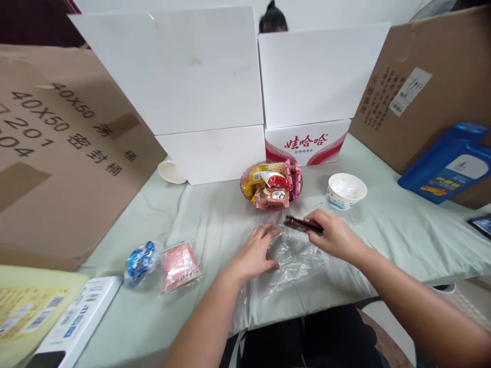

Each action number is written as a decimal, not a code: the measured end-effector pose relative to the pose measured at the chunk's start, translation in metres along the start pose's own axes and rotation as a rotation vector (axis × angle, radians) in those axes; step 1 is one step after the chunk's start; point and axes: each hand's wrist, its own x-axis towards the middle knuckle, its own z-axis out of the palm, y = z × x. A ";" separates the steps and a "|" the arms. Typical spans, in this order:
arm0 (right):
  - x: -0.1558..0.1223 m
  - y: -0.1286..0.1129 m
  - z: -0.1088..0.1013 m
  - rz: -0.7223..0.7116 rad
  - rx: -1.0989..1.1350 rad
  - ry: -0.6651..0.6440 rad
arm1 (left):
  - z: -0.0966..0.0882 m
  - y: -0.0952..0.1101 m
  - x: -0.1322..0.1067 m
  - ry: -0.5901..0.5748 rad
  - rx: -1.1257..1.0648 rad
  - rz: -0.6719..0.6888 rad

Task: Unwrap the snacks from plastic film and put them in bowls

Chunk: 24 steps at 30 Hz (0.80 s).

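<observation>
In the head view my right hand is closed around a slim dark red-brown tool that looks like a stapler; its exact kind is unclear. The tool's tip points left, over the upper part of a clear plastic bag lying crumpled on the table. My left hand rests at the bag's left side, thumb and fingers apart, fingertips touching the film. Just beyond both hands stands a pink bowl heaped with wrapped snacks.
A white paper bowl stands right of the snacks. Left lie a blue wrapped item and a pink packet. White boxes and cardboard cartons wall the table. A blue bottle leans at right. Behind, a person's hair shows.
</observation>
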 end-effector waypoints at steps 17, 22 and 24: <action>0.137 -0.031 0.003 -0.125 -0.231 0.214 | -0.004 0.002 -0.004 -0.022 0.096 0.060; 0.065 -0.028 -0.003 -0.303 -0.157 -0.252 | -0.007 0.006 -0.003 -0.022 0.152 0.006; 0.036 -0.024 -0.009 -0.277 -0.190 -0.394 | -0.012 0.006 -0.004 0.002 0.177 -0.058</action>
